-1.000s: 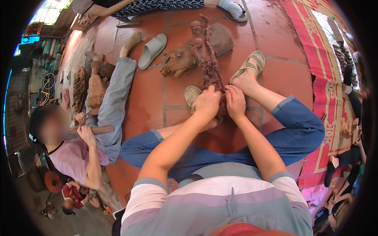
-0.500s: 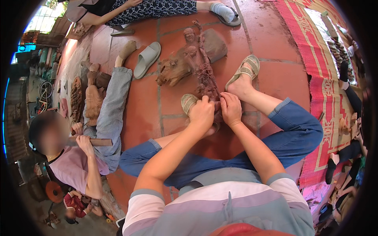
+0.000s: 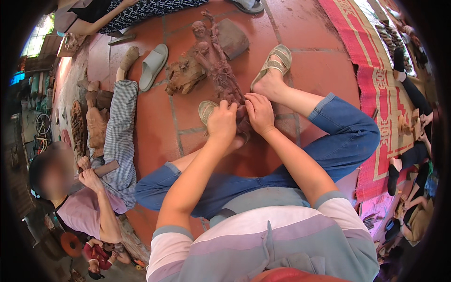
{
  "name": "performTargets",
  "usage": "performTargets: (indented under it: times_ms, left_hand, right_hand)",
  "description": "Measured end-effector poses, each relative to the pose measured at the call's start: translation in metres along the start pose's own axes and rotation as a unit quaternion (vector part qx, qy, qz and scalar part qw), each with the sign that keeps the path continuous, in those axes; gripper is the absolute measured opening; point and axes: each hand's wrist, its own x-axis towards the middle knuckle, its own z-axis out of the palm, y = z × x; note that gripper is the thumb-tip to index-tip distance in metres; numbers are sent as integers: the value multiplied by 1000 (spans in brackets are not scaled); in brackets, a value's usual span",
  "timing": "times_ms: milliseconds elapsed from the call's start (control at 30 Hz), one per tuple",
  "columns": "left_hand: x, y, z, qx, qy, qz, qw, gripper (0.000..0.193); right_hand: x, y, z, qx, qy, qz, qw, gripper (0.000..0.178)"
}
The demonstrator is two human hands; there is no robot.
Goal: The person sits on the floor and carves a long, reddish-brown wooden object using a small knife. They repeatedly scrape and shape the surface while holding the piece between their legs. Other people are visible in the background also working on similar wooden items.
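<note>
A reddish-brown carved wooden statue (image 3: 218,66), with figures and dense relief, slopes away from me above the tiled floor. Its far part rests on or against a wooden block (image 3: 231,40) and a rough chunk of wood (image 3: 184,77). My left hand (image 3: 222,121) is closed on the left side of the near end, fingers curled over it. On the opposite side my right hand (image 3: 260,114) grips the same end, its thumb against the wood. The undersides of both hands are hidden, and no tool shows in either. My sandalled feet flank the statue.
To the left, a co-worker (image 3: 89,207) holds a flat wooden bar (image 3: 107,168) beside a carved wooden figure (image 3: 97,124). A grey slipper (image 3: 153,67) lies on the tiles. Another person's patterned trouser leg (image 3: 150,13) crosses the far side. A red-and-tan mat (image 3: 371,113) covers the right.
The whole view has shifted, so the floor, statue and people appear farther left and slightly higher. Both my hands stay on the statue's near end, with slight finger movement.
</note>
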Motion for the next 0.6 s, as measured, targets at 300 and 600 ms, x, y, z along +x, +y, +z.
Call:
performTargets:
  times_ms: [300,600]
  left_hand:
    - [-10,6,-24,-47,-77,-6,996,78]
    - [-3,4,-7,-21,-93,-25,995,40]
  right_hand:
    - [-1,0,3,0,10,8,1000,23]
    - [-1,1,4,3,13,2,1000,23]
